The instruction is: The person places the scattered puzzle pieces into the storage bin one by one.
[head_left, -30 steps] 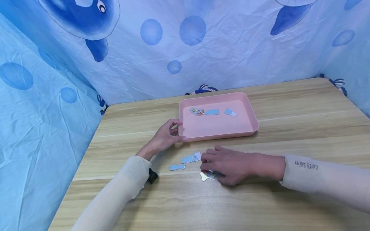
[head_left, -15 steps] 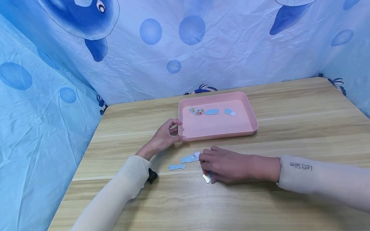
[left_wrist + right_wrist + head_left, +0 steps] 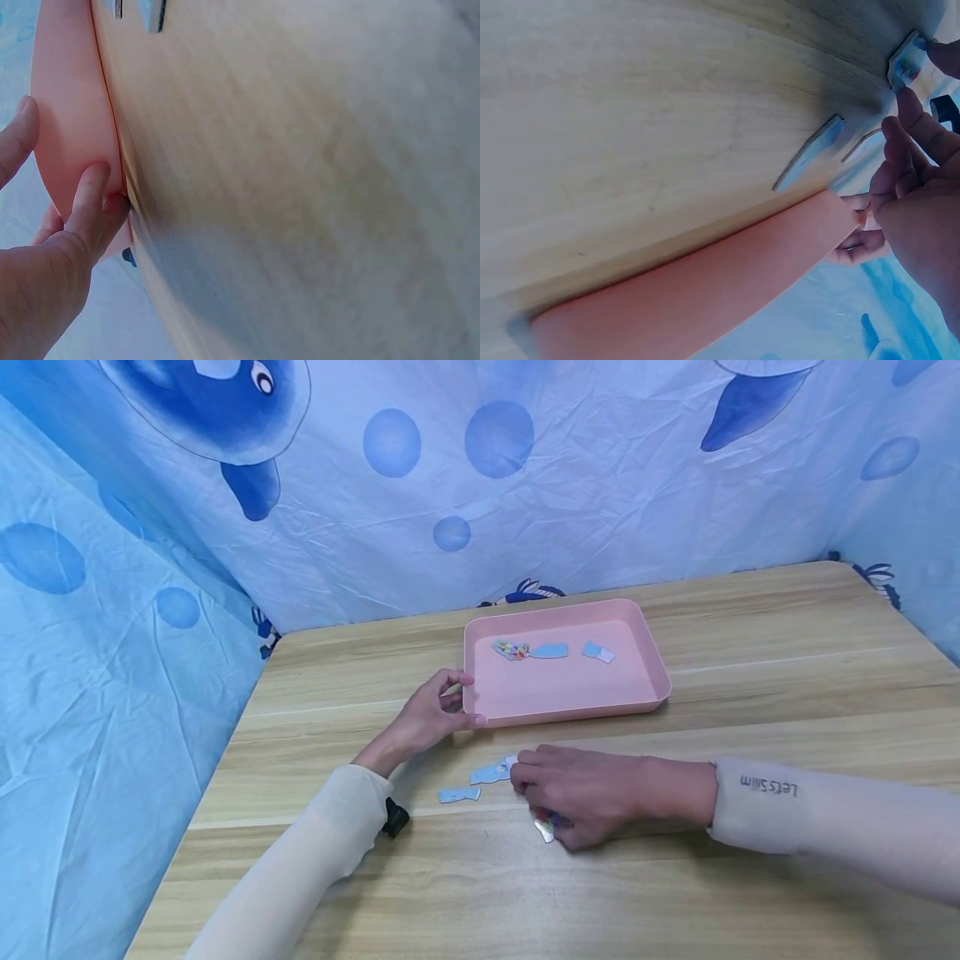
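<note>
My left hand (image 3: 423,714) holds the near left corner of a shallow pink tray (image 3: 562,689), thumb at the front and fingers at the side wall. In the left wrist view its fingers press that pink wall (image 3: 71,112). Right of centre, my right hand (image 3: 592,797) pinches a small shiny multicoloured cardboard puzzle piece (image 3: 545,829) low over the table, mostly hidden from the head. The right wrist view shows this piece (image 3: 906,64) between thumb and index finger. Just left of that hand lie two light blue pieces, a longer one (image 3: 491,772) and a shorter one (image 3: 459,794).
Inside the tray, along its far side, lie a colourful piece (image 3: 512,650), a blue piece (image 3: 550,651) and a blue-and-white piece (image 3: 598,652). The wooden table (image 3: 360,877) meets a blue sea-print cloth (image 3: 337,543) at the back and left.
The shiny piece has turned under my right fingers, its pale end now pointing toward me. My right hand has shifted slightly left. My left hand stays on the tray.
</note>
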A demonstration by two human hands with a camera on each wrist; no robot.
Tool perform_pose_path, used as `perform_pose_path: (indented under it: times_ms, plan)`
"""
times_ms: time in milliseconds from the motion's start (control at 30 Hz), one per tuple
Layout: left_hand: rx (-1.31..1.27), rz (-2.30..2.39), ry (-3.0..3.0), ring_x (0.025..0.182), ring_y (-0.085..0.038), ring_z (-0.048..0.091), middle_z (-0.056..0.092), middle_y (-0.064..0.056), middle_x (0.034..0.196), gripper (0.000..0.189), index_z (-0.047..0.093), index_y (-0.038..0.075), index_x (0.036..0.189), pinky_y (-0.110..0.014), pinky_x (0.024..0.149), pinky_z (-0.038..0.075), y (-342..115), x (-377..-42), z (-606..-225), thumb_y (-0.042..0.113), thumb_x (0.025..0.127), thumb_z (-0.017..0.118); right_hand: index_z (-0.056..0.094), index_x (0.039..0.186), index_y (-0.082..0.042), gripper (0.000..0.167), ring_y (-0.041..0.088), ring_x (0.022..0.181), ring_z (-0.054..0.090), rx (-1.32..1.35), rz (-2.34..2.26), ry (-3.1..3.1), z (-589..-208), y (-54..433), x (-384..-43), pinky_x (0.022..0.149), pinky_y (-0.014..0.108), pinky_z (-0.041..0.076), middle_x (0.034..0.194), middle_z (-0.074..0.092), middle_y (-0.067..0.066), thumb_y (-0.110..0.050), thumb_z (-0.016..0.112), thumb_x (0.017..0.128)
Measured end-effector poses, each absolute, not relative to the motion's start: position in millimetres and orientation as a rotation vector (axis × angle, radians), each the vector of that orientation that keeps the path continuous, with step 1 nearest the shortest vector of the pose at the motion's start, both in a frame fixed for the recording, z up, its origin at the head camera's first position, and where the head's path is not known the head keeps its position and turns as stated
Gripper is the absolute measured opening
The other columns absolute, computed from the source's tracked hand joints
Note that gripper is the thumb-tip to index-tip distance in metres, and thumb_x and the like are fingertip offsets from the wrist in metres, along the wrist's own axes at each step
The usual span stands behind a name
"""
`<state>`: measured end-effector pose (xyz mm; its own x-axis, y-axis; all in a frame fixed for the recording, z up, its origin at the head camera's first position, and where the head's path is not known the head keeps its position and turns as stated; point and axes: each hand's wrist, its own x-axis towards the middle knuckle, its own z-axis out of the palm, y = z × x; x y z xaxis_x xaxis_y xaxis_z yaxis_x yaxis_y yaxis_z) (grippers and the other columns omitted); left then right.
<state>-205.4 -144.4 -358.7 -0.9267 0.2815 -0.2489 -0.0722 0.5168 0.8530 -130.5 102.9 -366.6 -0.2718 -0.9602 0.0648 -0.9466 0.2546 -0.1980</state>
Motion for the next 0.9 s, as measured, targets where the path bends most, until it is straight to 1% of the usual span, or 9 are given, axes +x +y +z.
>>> perform_pose_path:
  times_ms: [200, 333, 467, 533, 633, 767, 800, 900]
  plan:
    - [0.183, 1.375, 2.406, 0.137, -0.026, 0.038, 0.027, -0.005, 0.156, 0.063, 0.047, 0.012, 0.13, -0.041, 0.109, 0.037, -144, -206, -358, 0.019, 0.078, 0.081, 0.05, 0.071, -0.022, 0.016, 0.01, 0.085, 0.041, -1.938, -0.176, 2.45, -363, 99, -126, 0.077, 0.025, 0.039, 0.093, 0.044, -0.007, -0.013, 0.061, 0.064]
    - [0.191, 1.396, 2.395, 0.137, -0.027, 0.038, 0.028, -0.006, 0.155, 0.063, 0.046, 0.011, 0.131, -0.041, 0.109, 0.037, -144, -206, -359, 0.017, 0.079, 0.081, 0.055, 0.08, -0.019, 0.014, 0.012, 0.083, 0.038, -1.998, 0.028, 2.492, -360, 95, -120, 0.071, 0.025, 0.037, 0.092, 0.043, -0.004, -0.015, 0.063, 0.068]
    - [0.196, 1.404, 2.389, 0.137, -0.028, 0.039, 0.029, -0.006, 0.154, 0.063, 0.046, 0.01, 0.131, -0.042, 0.109, 0.037, -144, -206, -359, 0.017, 0.079, 0.081, 0.058, 0.091, -0.015, 0.018, 0.014, 0.083, 0.038, -2.003, 0.271, 2.506, -357, 93, -115, 0.069, 0.025, 0.034, 0.092, 0.044, -0.003, -0.019, 0.064, 0.075]
    - [0.197, 1.405, 2.391, 0.136, -0.027, 0.04, 0.031, -0.005, 0.153, 0.063, 0.046, 0.01, 0.131, -0.041, 0.109, 0.037, -144, -205, -359, 0.017, 0.079, 0.081, 0.058, 0.092, -0.016, 0.019, 0.015, 0.083, 0.038, -2.001, 0.391, 2.507, -356, 93, -113, 0.069, 0.025, 0.034, 0.092, 0.045, -0.003, -0.02, 0.065, 0.075]
    - [0.201, 1.41, 2.395, 0.135, -0.026, 0.041, 0.034, -0.004, 0.151, 0.063, 0.046, 0.01, 0.131, -0.04, 0.108, 0.038, -144, -205, -358, 0.015, 0.079, 0.081, 0.057, 0.09, -0.017, 0.019, 0.015, 0.085, 0.038, -2.023, 0.543, 2.509, -355, 93, -113, 0.07, 0.026, 0.034, 0.093, 0.045, -0.001, -0.022, 0.065, 0.073]
    - [0.199, 1.422, 2.389, 0.135, -0.026, 0.041, 0.034, -0.005, 0.152, 0.062, 0.046, 0.009, 0.13, -0.039, 0.108, 0.039, -145, -205, -359, 0.013, 0.079, 0.08, 0.056, 0.084, -0.018, 0.016, 0.016, 0.086, 0.04, -2.048, 0.552, 2.537, -355, 96, -117, 0.071, 0.027, 0.034, 0.093, 0.045, 0.0, -0.019, 0.065, 0.071]
    - [0.196, 1.425, 2.386, 0.135, -0.026, 0.041, 0.033, -0.006, 0.152, 0.062, 0.046, 0.009, 0.131, -0.039, 0.108, 0.039, -145, -205, -360, 0.013, 0.079, 0.08, 0.056, 0.083, -0.018, 0.014, 0.016, 0.086, 0.04, -2.053, 0.528, 2.542, -355, 97, -118, 0.07, 0.027, 0.034, 0.093, 0.045, 0.0, -0.017, 0.064, 0.071]
    - [0.192, 1.424, 2.381, 0.136, -0.026, 0.04, 0.03, -0.006, 0.153, 0.062, 0.046, 0.01, 0.131, -0.04, 0.108, 0.038, -145, -206, -360, 0.013, 0.079, 0.08, 0.057, 0.087, -0.016, 0.012, 0.016, 0.086, 0.039, -2.05, 0.434, 2.55, -356, 99, -121, 0.07, 0.028, 0.035, 0.092, 0.045, 0.0, -0.016, 0.063, 0.076]
